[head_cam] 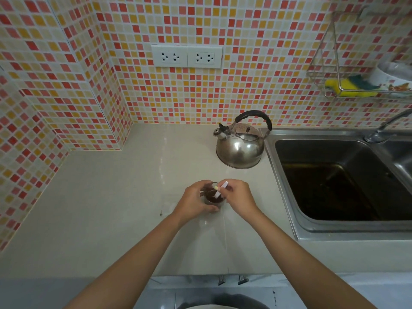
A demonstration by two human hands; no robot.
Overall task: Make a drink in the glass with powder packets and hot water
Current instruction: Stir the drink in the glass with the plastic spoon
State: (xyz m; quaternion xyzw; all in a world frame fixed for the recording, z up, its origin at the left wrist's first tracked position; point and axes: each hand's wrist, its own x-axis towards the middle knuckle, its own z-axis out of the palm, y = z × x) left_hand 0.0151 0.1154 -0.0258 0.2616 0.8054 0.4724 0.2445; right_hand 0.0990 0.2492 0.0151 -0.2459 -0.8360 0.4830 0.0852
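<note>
Just in front of the kettle (240, 146), on the counter (111, 208), the glass (214, 198) is wrapped by the left hand (196, 200), fingers curled snug around it, dark brown stuff seen inside. A thin white packet (221, 188) is pinched over its mouth by the right hand (239, 196). Right of the kettle the sink (334, 179) is found, sponge rack (347, 85) hung higher up, outlets (186, 56) mounted above the kettle.

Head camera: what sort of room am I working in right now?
Most likely a home kitchen. A stainless steel sink with a tap is set into the pale countertop, a steel whistling kettle stands beside it, and a wire rack holding a yellow sponge hangs on the mosaic-tiled wall.
</note>
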